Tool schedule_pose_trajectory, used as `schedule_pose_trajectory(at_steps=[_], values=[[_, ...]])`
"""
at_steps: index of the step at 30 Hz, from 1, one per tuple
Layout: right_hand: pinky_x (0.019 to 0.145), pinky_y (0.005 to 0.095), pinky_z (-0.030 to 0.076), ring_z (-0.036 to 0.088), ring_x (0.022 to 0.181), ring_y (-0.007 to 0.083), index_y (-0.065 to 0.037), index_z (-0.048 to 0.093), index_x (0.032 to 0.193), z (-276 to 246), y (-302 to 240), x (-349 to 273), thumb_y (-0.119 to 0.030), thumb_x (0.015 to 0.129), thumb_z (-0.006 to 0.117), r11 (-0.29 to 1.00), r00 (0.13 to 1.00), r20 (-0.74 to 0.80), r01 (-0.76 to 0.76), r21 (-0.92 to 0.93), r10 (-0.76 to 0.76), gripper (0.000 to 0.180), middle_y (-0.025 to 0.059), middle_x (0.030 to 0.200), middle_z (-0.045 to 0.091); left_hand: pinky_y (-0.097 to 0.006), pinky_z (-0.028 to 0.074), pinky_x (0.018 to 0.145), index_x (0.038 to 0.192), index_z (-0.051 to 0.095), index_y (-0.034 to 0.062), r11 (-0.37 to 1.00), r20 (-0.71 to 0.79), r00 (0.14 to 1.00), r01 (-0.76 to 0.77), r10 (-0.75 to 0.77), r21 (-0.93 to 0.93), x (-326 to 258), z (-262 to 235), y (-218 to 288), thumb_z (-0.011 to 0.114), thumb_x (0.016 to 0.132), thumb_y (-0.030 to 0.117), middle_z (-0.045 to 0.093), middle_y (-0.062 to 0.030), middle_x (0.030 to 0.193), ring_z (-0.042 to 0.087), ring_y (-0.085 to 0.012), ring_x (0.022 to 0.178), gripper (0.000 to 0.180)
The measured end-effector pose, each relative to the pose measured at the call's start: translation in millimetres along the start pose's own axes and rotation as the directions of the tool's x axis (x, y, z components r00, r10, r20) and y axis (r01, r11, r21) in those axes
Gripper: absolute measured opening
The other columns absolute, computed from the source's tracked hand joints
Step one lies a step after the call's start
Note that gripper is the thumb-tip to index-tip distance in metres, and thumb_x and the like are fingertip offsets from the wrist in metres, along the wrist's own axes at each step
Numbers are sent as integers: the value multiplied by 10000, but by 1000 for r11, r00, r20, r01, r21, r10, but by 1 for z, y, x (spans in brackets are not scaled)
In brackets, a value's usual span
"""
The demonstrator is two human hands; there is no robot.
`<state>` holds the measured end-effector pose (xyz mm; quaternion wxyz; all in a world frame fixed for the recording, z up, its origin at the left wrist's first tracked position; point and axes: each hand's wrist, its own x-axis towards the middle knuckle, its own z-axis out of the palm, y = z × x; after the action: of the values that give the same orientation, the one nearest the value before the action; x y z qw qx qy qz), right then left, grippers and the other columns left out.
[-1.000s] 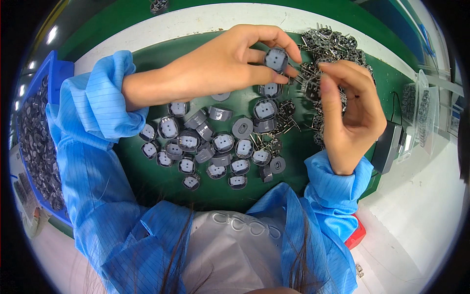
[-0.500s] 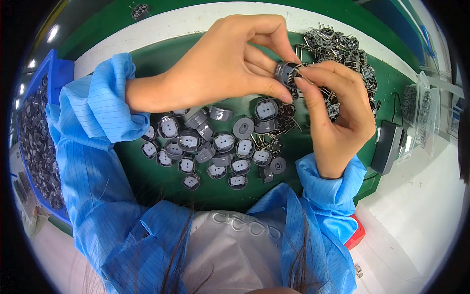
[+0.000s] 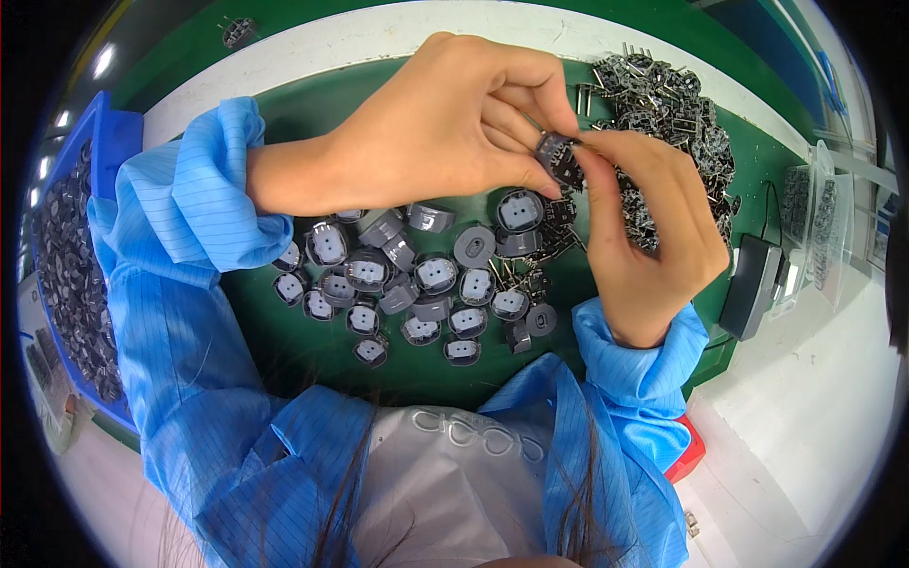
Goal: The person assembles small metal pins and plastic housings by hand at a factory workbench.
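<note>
My left hand pinches a small round dark grey housing between thumb and fingers, above the far right of the green work surface. A black circuit piece shows in its open side, which is turned to the right. At that side the thumb and forefinger of my right hand are pressed together; what lies between them is too small to make out. Below my hands lie several similar grey housings, many with white two-holed inserts. Beside them is a small group of dark boards with metal pins.
A large heap of pinned circuit pieces covers the far right. A blue bin full of dark parts stands at the left. At the right are a black box and clear plastic containers. One loose piece lies beyond the white ledge.
The right hand's fingertips have shifted up and left on the held housing, and the right hand has turned slightly. The metal prongs seen by its fingers before are now hidden. The left hand keeps its hold.
</note>
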<state>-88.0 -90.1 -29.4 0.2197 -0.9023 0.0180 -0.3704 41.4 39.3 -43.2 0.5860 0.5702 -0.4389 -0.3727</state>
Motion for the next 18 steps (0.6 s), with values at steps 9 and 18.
schedule_pose_trajectory(at_steps=[9, 18], values=[[632, 302, 495, 601, 739, 244, -11, 668, 876, 0, -2, -2, 61, 667, 712, 998, 1000, 18, 27, -48, -26, 226, 95, 819, 607, -208, 519, 739, 960, 548, -36, 995, 12, 1000, 28, -27, -92, 2, 0, 1, 644, 761, -86, 644, -101, 863, 641, -113, 843, 226], [841, 289, 483, 596, 928, 190, 40, 529, 1155, 3, 0, -6, 84, 829, 532, 787, 883, 355, -446, 426, 307, 329, 122, 1017, 581, -238, 520, 783, 951, 532, 25, 989, -7, 999, 49, -50, -137, 2, -2, 4, 624, 724, -36, 660, -87, 912, 651, -128, 859, 252]])
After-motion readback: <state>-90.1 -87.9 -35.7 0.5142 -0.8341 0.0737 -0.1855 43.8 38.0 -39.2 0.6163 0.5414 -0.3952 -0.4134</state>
